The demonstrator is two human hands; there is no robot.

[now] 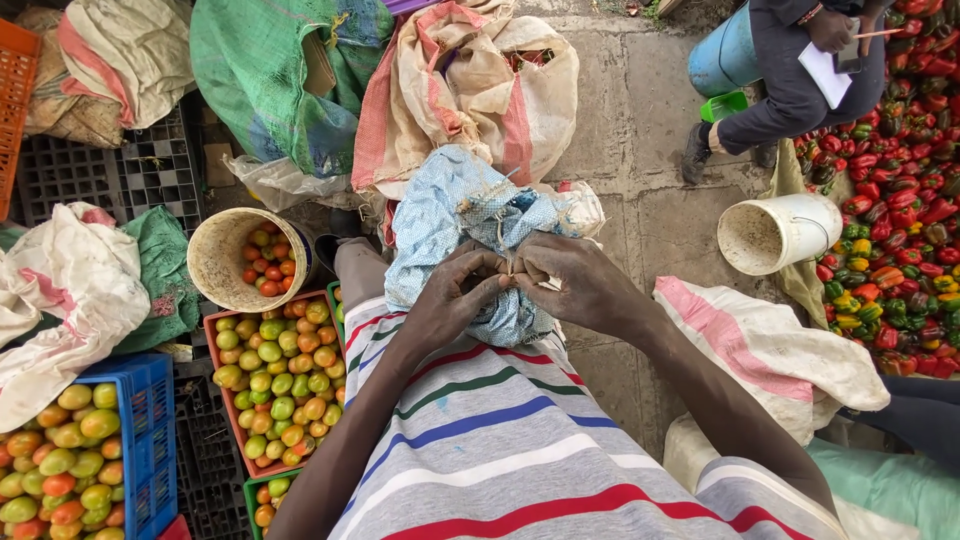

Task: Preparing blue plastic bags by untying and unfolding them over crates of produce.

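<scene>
A blue-and-white patterned sack (455, 215) stands upright in front of me, its top bunched and tied with string. My left hand (447, 297) and my right hand (573, 282) meet at the sack's near side, fingertips pinched together on a thin string or knot (510, 268) at its mouth. Both hands press against the cloth. My striped shirt fills the lower middle of the view.
Crates of green and orange tomatoes: an orange crate (275, 385) and a blue crate (150, 440) at left, with a tipped bucket (225, 255) holding a few tomatoes. Woven sacks (470, 85) lie behind. A white bucket (775, 232) and heaped peppers (900, 200) at right; another person (800, 70) crouches there.
</scene>
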